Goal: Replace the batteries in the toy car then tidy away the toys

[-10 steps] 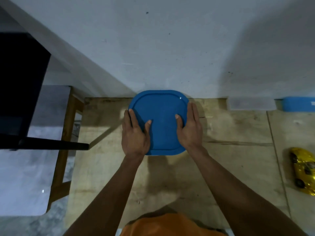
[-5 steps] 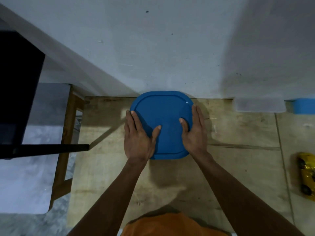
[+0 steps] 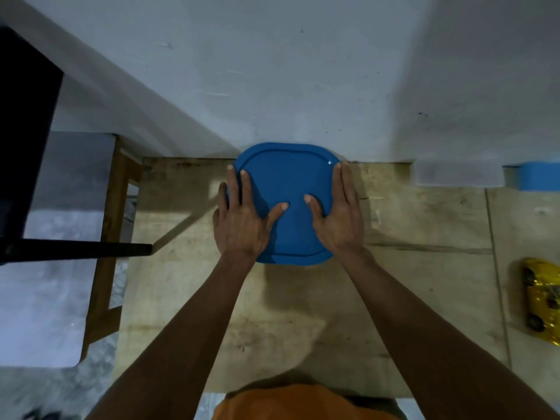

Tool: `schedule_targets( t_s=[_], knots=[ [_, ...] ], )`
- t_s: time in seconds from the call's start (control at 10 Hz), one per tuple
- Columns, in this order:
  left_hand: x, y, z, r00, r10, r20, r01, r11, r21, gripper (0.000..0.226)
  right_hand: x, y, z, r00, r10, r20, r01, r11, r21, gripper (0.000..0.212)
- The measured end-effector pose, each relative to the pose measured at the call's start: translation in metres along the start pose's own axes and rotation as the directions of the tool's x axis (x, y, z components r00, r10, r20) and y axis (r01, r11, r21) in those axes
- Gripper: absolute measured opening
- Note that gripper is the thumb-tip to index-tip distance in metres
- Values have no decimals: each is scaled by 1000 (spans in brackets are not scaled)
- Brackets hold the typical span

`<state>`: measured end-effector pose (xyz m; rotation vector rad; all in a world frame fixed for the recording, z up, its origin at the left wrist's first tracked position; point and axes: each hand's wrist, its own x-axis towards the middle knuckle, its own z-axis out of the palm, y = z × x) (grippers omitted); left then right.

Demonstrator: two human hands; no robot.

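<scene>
Since a second ago both hands have slid further onto the lid [image 3: 288, 183], thumbs now nearly meeting at its middle. The left hand [image 3: 242, 225] and right hand [image 3: 339, 219] lie flat on it, fingers straight, each grip open and holding nothing. The blue lid sits at the desk's [image 3: 409, 298] far edge, against the wall. The car [image 3: 542, 298] lies well apart at the right.

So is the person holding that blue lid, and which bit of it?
Not gripping it. Both hands lie flat on the blue lid: the left hand on its left side, the right hand on its right side, fingers straight, pressing rather than clasping.
</scene>
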<state>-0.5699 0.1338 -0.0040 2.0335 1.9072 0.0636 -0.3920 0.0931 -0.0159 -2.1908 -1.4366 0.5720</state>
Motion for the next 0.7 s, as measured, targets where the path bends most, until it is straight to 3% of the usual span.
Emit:
schedule_targets(
  t_s=[0.1,0.4,0.7],
  knots=[
    [-1,1,-3,999,-24,33,26,998,-62,107,-2,-3,-4,997,47,55,-45,998,-35,83],
    [-2,14,-17,983,-126,133,126,992,14,105,4,-14,-22,970,113,215,-89,989,-115,82],
    [-43,46,-40,999,-53,3,53,998,-36,79,-26,-23,-68,984,77,163,-84,996,37,64]
  ],
)
